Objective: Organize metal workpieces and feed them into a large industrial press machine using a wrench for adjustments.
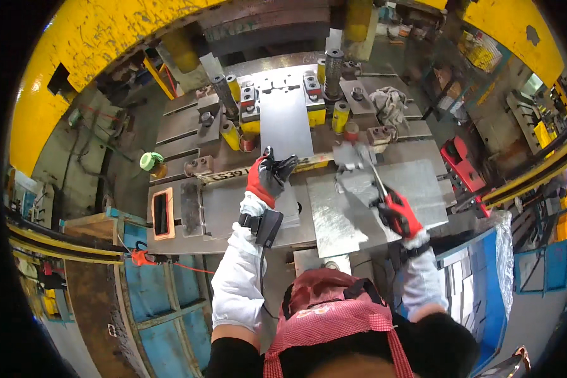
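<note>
My left hand (272, 176), in a red and black glove, is at the near end of a long flat metal sheet (286, 123) lying in the die. Its fingers point away from me and stand apart; whether they touch the sheet I cannot tell. My right hand (398, 214), gloved alike, is closed round the handle of slender metal tongs (377, 173). The tongs reach away and left over the bench. Beside their far end is a small grey metal piece (348, 156), blurred; whether the tongs grip it is unclear. Below lies a shiny metal plate (337, 217).
Steel guide posts (334, 72) and yellow cylinders (341, 117) flank the die (252, 107). A rag (389, 104) lies at back right. A green-lidded jar (151, 162) stands left. A blue bin (494, 271) with metal pieces is at lower right, a red box (463, 164) above it.
</note>
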Tool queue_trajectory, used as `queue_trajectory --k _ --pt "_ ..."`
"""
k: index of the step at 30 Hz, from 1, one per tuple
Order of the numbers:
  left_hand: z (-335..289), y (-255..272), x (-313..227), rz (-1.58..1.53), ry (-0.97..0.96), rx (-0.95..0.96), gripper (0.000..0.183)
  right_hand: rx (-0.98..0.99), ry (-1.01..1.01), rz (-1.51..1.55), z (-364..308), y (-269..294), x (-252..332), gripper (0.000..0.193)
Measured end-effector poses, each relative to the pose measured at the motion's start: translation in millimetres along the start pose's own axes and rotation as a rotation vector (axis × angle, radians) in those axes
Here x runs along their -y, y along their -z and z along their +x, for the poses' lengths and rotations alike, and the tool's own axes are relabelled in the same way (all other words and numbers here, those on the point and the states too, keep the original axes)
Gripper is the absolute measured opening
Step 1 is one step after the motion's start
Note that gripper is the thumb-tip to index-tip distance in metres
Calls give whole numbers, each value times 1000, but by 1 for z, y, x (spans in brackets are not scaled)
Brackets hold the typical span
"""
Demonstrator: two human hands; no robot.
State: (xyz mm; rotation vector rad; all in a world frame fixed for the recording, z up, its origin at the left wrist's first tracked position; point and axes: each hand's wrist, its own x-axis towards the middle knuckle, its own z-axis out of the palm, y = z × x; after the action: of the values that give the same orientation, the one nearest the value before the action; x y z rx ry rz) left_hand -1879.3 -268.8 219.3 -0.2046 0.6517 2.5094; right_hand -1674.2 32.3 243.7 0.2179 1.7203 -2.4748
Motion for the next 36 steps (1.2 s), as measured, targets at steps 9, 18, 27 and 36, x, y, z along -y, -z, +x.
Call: queue_trajectory --k 9,18,27,36 --pt "29 -30 -3 -62 -142 -32 31 -237 -233 -3 13 38 -61 25" --pt "68 -20 -18 277 -336 -10 26 -362 -190 -72 -10 42 -61 31" --pt "-1 -35 -23 399 -77 -201 43 -406 -323 198 -20 95 -105 20" --pt "-222 102 48 1184 -429 -686 44 -440 -239 211 -19 73 -97 16"
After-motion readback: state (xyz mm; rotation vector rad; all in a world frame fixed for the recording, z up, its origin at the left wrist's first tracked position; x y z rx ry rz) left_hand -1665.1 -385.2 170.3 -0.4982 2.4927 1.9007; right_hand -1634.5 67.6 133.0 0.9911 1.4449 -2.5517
